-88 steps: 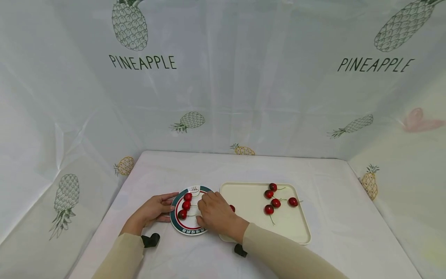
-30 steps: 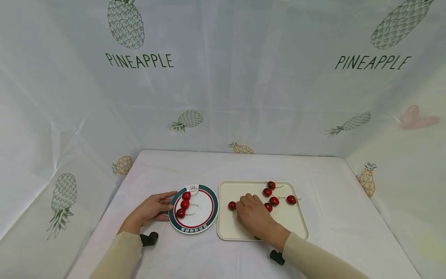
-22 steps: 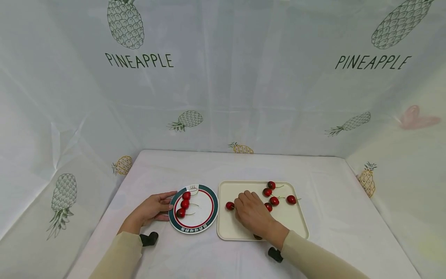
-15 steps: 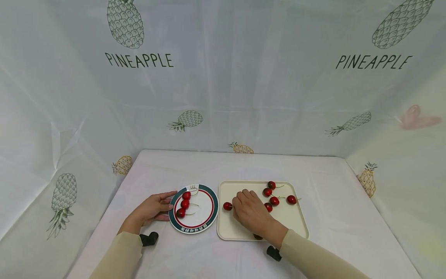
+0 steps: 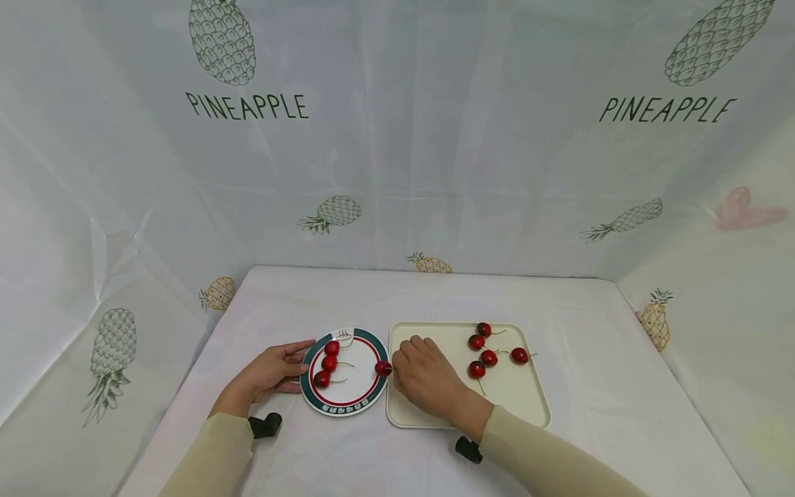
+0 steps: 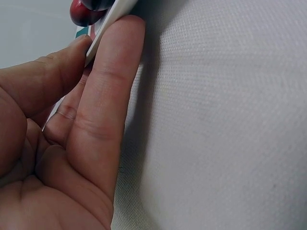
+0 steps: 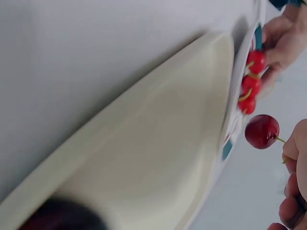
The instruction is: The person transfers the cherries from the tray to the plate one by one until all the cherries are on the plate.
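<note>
In the head view, the left hand [image 5: 270, 373], left of lower centre, grips the rim of the plate [image 5: 357, 383]; the left wrist view adds the thumb above the rim and a finger beneath it. The right hand [image 5: 428, 378], at lower centre, angles in from the lower right above the tray [image 5: 515, 404], fingers curled. Its cherry [image 5: 383, 369] appears over the plate's right rim; only the right wrist view shows the pinched stem [image 7: 280, 140] (and a dark, blurred round thing [image 7: 62, 215], lower left).
</note>
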Motion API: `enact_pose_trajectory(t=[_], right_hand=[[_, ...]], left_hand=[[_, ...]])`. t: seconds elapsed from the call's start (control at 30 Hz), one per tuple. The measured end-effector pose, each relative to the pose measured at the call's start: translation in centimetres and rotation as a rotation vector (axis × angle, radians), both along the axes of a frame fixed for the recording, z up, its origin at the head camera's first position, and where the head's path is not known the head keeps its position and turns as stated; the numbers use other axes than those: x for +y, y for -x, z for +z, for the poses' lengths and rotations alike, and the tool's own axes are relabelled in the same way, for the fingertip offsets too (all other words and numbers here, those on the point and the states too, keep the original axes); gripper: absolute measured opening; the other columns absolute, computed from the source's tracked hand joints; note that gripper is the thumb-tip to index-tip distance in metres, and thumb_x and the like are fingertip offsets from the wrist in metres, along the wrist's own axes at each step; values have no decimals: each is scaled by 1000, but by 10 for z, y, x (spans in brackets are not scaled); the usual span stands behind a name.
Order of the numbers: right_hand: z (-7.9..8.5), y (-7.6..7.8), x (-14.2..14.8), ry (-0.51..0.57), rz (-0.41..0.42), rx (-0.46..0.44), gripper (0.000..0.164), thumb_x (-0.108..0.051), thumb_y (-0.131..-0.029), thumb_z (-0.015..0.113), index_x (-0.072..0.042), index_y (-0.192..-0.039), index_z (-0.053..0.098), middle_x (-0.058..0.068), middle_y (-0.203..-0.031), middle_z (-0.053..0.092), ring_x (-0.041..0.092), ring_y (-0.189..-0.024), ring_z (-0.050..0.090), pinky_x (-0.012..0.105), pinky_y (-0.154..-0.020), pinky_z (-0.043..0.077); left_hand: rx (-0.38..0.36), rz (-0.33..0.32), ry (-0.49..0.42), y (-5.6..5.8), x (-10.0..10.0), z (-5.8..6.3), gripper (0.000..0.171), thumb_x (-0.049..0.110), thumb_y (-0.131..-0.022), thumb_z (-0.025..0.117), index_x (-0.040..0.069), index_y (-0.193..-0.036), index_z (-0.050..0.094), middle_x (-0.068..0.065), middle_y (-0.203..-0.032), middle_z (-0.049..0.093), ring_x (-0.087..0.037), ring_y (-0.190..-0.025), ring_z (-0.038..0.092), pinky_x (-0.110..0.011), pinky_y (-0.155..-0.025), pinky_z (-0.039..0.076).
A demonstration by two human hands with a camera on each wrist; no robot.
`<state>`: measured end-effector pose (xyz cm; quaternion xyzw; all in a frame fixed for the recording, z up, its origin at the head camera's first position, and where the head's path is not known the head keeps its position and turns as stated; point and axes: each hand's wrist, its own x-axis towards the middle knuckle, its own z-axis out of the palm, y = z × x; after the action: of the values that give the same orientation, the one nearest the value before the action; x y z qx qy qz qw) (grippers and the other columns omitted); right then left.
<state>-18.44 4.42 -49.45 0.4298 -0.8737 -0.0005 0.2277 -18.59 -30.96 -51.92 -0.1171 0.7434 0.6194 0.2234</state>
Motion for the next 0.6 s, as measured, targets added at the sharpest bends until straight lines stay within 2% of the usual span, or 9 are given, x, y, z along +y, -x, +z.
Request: enact_pose_trajectory(t=[0.1, 0.27, 0.4, 0.6], right_hand=[[1, -4, -14, -7, 35, 23, 14, -26, -97, 70, -13, -94, 66, -1, -87, 59, 17, -83, 49, 27, -70, 38], [-1, -11, -37, -9, 95, 57, 15, -28, -98, 70, -15, -93, 65, -2, -84, 57, 16, -81, 47, 25, -68, 31], [-5, -15, -51, -23, 111, 62, 15, -30, -98, 68, -16, -93, 64, -3, -84, 56, 15, -81, 47, 25, -69, 28], [-13, -17, -64, -23, 116, 49, 15, -29, -99, 67, -17, -91, 64, -4, -83, 56, 14, -82, 50, 25, -69, 31]], left_hand=[[-1, 0, 3, 0, 0, 0, 62, 2, -102, 66, 11, -160, 46, -22, -149, 59, -24, -100, 76, -42, -80, 67], [-5, -1, -6, 1, -1, -1, 62, 2, -102, 66, 11, -160, 46, -22, -149, 59, -24, -100, 76, -42, -79, 67], [-2, -6, -22, 1, -1, -2, 62, 1, -102, 65, 10, -160, 46, -23, -149, 59, -25, -101, 76, -43, -80, 67], [3, -2, -23, 1, -1, -2, 61, 1, -102, 65, 9, -160, 46, -24, -149, 59, -26, -102, 76, -43, -80, 67]])
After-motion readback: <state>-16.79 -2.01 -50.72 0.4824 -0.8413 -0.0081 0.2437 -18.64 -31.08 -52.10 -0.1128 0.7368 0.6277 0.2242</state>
